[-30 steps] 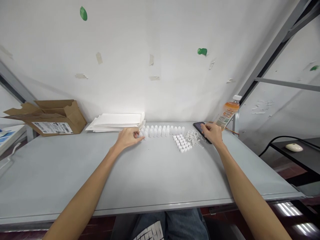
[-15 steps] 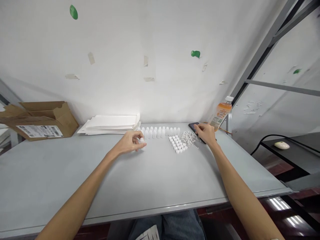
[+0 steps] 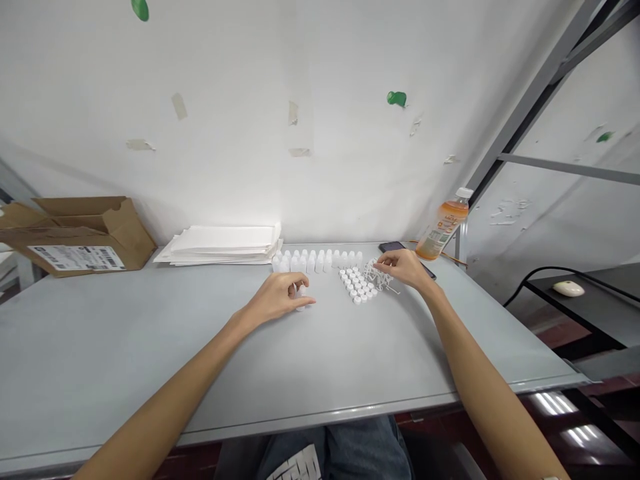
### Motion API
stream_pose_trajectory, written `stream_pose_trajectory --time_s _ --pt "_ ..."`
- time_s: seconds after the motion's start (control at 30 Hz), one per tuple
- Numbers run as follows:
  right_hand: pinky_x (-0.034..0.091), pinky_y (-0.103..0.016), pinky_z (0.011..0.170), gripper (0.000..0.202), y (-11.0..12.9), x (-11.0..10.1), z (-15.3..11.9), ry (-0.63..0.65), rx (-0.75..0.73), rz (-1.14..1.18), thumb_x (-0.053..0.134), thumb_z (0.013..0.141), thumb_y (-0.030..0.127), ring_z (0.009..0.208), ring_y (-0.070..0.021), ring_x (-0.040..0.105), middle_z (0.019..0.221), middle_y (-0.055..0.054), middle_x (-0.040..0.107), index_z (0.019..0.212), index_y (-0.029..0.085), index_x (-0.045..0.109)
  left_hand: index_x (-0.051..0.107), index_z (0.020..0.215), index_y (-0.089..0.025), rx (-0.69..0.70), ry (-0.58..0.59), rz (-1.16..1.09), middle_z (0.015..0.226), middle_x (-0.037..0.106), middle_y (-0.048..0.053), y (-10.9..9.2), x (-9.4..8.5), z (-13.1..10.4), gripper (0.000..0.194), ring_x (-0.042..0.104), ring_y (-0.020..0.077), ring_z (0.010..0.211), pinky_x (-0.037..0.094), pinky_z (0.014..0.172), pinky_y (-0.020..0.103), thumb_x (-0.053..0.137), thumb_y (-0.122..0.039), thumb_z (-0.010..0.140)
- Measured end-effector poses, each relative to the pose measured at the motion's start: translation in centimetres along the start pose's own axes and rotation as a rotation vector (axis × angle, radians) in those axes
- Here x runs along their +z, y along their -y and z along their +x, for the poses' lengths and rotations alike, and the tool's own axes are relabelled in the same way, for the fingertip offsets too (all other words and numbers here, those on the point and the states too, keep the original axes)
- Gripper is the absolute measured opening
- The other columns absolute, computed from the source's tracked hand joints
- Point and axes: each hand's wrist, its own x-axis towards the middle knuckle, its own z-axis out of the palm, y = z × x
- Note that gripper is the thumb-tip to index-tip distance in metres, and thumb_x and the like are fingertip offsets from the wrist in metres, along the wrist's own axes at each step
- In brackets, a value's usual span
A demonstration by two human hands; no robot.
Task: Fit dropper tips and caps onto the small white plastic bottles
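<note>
My left hand [image 3: 280, 295] is closed round a small white plastic bottle [image 3: 301, 293], holding it above or on the table in front of the bottle rows. Its thumb stretches along the near side, and the fingers hide part of the bottle. My right hand [image 3: 404, 267] reaches into a loose pile of thin white plastic pieces [image 3: 384, 277], thumb and fingertips pinched together at the pile's upper edge. Whatever sits between those fingertips is too small to make out. Small white caps [image 3: 357, 291] stand in a block left of the pile. Similar white bottles [image 3: 319, 261] stand upright in rows behind.
A dark phone [image 3: 391, 247] lies partly under my right hand. Behind it an orange drink bottle [image 3: 443, 230] leans at a tilt. White sheets [image 3: 223, 241] are stacked against the wall. An open cardboard box [image 3: 83, 243] sits at the grey table's [image 3: 310, 373] far left.
My right hand has moved left from over the phone to the pile of white pieces. My left hand has shifted right, carrying the small bottle. The view has tilted slightly.
</note>
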Motion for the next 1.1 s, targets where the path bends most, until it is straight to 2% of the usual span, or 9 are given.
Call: stream_pose_trajectory --time_s 0.13,0.33,0.7,0.9,1.1 --pt "0.036 -0.025 0.058 0.025 -0.1 0.2 0.1 0.053 0.011 -0.029 0.067 0.072 0.041 0.059 -0.0148 0.056 0.063 -0.004 0.066 0.073 0.016 0.074 0.061 0.086 -0.019 0.028 0.007 -0.032 0.069 0.056 -0.003 0.0 0.8 -0.1 0.034 0.049 0.0115 0.06 0.04 0.058 0.023 0.073 -0.047 0.072" --pt "0.034 -0.026 0.056 0.023 -0.1 0.5 0.1 0.082 0.015 -0.105 0.069 0.071 0.039 0.059 -0.0137 0.054 0.064 -0.002 0.065 0.072 0.018 0.074 0.063 0.087 -0.018 -0.003 0.079 -0.038 0.069 0.059 -0.002 -0.1 1.4 -0.2 0.034 0.053 0.0134 0.062 0.041 0.06 0.025 0.074 -0.047 0.071" --pt "0.033 -0.025 0.057 0.015 0.2 0.8 0.1 0.11 0.038 -0.177 0.065 0.071 0.032 0.059 -0.0129 0.053 0.062 0.0 0.064 0.071 0.02 0.074 0.07 0.097 -0.019 -0.081 0.271 -0.146 0.083 0.063 0.001 -0.4 -0.3 0.0 0.042 0.053 0.0146 0.068 0.041 0.06 0.025 0.076 -0.047 0.066" --pt "0.033 -0.024 0.057 0.013 0.3 0.9 0.1 0.111 0.028 -0.22 0.063 0.072 0.028 0.06 -0.0125 0.054 0.061 0.001 0.063 0.072 0.021 0.075 0.068 0.081 -0.017 -0.083 0.298 -0.182 0.085 0.064 0.002 -0.5 -0.5 -0.1 0.026 0.05 0.0127 0.066 0.039 0.059 0.025 0.071 -0.041 0.072" --pt "0.034 -0.024 0.058 0.015 0.2 1.1 0.1 0.111 0.023 -0.212 0.061 0.072 0.026 0.06 -0.0134 0.055 0.062 -0.001 0.065 0.072 0.02 0.075 0.066 0.074 -0.018 -0.061 0.281 -0.203 0.078 0.063 0.001 -0.7 -0.4 -0.1 0.023 0.051 0.0137 0.068 0.04 0.061 0.025 0.068 -0.04 0.074"
